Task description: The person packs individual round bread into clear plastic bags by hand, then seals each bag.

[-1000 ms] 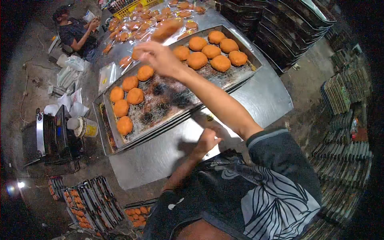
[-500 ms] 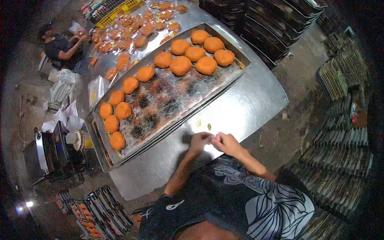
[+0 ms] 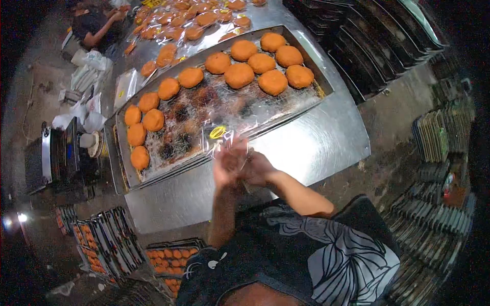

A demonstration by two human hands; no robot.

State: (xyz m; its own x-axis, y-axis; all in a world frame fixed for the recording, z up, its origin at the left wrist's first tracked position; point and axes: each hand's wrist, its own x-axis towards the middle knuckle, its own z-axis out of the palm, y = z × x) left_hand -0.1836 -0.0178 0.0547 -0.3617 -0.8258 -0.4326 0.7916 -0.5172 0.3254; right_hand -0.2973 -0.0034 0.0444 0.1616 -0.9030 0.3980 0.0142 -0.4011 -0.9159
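From the head camera, both hands meet over the near edge of the steel worktop [image 3: 316, 143]. The left hand [image 3: 228, 162] and right hand [image 3: 258, 168] are raised together, fingers pinched on a clear plastic bag [image 3: 224, 133] that stands up between them and partly overlaps the baking tray [image 3: 306, 61]. The bag carries a small yellow oval mark; its lettering is too small to read. Motion blur smears the left hand's fingers, so its exact grip is hard to make out, though it seems to pinch the bag's lower edge.

The tray lies slantwise across the worktop, on top of at least one more tray whose rim shows beneath it. Round orange buns [image 3: 239, 75] fill its far right end and run along its far and left sides; the middle is bare, with dark burnt patches. Beyond the tray lie many bagged buns [image 3: 176, 25], with yellow spots on their wrappers, unreadable.

At the top left a seated person [image 3: 94, 25] is cut off by the picture's edge. A machine [image 3: 51, 153] stands left of the worktop. Crates of buns [image 3: 171, 255] sit on the floor, partly hidden by the wearer's shoulder. Stacked dark trays [image 3: 367, 35] crowd the right side. The worktop's near right corner is open steel, with its edge close to the wearer's body.
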